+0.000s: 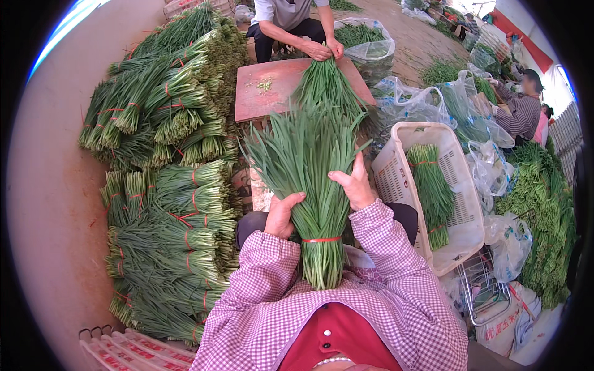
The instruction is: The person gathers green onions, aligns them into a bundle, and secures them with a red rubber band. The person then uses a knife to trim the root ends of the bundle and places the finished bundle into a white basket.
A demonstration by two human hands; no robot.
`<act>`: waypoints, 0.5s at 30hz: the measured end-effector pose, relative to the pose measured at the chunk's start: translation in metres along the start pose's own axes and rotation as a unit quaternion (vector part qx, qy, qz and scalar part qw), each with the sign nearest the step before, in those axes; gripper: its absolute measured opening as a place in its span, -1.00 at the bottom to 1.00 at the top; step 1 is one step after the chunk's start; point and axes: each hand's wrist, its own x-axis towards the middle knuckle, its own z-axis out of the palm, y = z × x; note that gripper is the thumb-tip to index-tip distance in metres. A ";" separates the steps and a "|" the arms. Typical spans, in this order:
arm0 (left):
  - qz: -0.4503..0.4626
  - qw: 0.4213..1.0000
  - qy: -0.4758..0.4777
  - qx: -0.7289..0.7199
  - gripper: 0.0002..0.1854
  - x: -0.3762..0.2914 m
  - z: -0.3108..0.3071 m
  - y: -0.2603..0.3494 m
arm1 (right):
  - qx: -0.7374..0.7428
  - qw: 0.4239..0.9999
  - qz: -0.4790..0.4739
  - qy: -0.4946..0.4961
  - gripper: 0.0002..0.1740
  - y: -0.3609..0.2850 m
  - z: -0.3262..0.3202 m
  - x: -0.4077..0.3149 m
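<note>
A large bundle of garlic chives (320,199) stands in front of my chest, its cut stem ends pointing toward me and its leaves fanning away. One red tie (321,239) circles it near the stems. My left hand (281,214) grips the bundle's left side, thumb on top of the leaves. On the other side my right hand (355,182) holds the leaves a little higher up, thumb also on top. The fingers of both hands are partly hidden behind the bundle.
Stacked tied chive bundles (171,222) line the wall at left. Across a red board (274,88), a co-worker's hands (327,49) hold another bunch. A white plastic crate (464,204) with tied chives (430,190) stands at right, near plastic bags (408,99) and loose greens (538,204).
</note>
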 end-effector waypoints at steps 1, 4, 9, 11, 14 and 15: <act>0.004 1.000 0.011 -0.003 -0.38 0.000 0.001 0.003 | -0.003 1.000 0.005 0.007 -0.01 -0.003 0.006 0.002; 0.100 0.995 -0.007 0.005 -0.28 -0.001 0.007 0.008 | -0.008 1.000 -0.026 -0.001 -0.08 -0.017 0.022 0.000; 0.110 0.989 -0.001 0.094 -0.34 -0.001 0.011 0.011 | -0.150 0.984 -0.098 0.005 -0.28 -0.028 0.041 -0.002; 0.118 0.990 0.007 0.076 -0.39 -0.003 0.008 0.012 | -0.109 0.988 -0.105 0.004 -0.39 -0.024 0.034 0.004; 0.094 0.995 0.019 0.035 -0.43 -0.003 0.003 0.011 | -0.017 0.998 -0.047 0.044 -0.50 -0.010 0.019 0.011; 0.085 0.996 0.019 0.015 -0.44 -0.003 0.001 0.010 | -0.005 0.998 -0.041 0.057 -0.49 -0.005 0.014 0.011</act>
